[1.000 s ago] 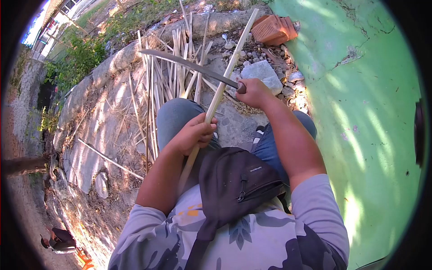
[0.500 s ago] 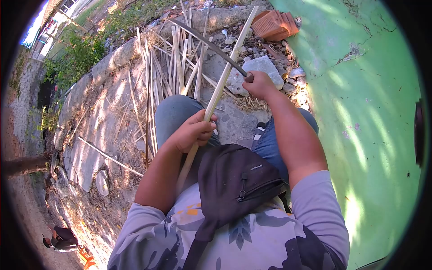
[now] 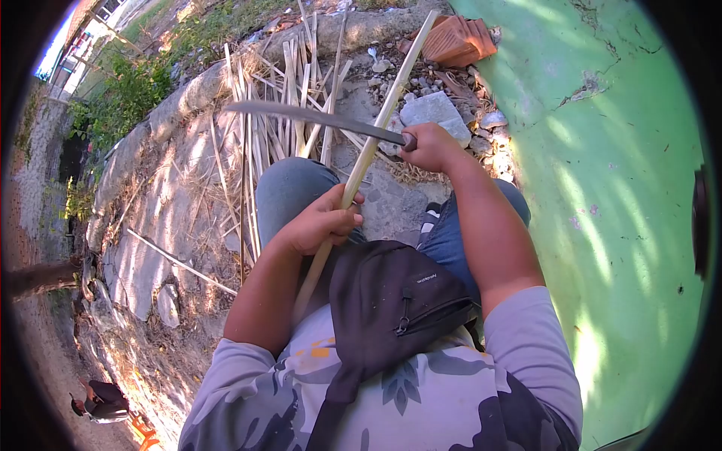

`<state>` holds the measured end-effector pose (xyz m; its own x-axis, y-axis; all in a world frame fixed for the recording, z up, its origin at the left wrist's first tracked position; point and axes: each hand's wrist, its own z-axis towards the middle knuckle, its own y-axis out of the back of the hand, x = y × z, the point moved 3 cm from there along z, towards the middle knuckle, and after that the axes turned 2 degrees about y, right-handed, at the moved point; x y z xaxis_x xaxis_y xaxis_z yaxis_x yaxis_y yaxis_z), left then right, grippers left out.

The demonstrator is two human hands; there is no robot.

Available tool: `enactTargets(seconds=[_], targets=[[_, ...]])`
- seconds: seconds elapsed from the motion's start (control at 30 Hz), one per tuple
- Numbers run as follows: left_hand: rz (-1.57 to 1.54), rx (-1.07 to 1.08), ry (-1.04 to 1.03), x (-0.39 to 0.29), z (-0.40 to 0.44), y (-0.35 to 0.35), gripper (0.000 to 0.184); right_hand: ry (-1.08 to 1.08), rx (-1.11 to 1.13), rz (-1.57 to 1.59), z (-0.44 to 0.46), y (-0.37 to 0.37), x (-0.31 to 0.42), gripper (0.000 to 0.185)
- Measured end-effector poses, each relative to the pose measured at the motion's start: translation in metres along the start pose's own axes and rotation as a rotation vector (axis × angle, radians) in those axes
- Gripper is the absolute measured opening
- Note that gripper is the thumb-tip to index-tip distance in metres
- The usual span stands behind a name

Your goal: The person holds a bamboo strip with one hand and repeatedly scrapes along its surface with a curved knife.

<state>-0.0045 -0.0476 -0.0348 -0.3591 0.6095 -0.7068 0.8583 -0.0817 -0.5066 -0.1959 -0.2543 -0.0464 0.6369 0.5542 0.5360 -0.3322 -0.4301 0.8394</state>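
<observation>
My left hand (image 3: 325,219) is closed around a long pale strip, which looks like split bamboo (image 3: 387,113). The strip slants from my lap up to the top right, its lower end against my shirt. In my right hand (image 3: 429,146) is the handle of a long curved machete (image 3: 316,117). Its blade points left and crosses the strip a little above my left hand. The blade is slightly blurred, and I cannot tell whether its edge bites into the strip.
A heap of similar strips (image 3: 293,98) lies beyond my left knee. Orange bricks (image 3: 460,41) and a pale stone block (image 3: 435,116) sit ahead on rubble. Green painted floor (image 3: 609,225) spreads to my right. A person (image 3: 104,400) is far off at lower left.
My right hand has drawn slightly toward me, and the machete has swung from pointing up-left to nearly level, lower along the strip. My left hand keeps its hold.
</observation>
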Motion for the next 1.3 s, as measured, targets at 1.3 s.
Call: enactTargets(seconds=[1.3], targets=[[0.01,0.012,-0.003,-0.006,-0.003,-0.003,0.045,-0.254,-0.071,0.364,0.015,-0.01,-0.036,0.022]])
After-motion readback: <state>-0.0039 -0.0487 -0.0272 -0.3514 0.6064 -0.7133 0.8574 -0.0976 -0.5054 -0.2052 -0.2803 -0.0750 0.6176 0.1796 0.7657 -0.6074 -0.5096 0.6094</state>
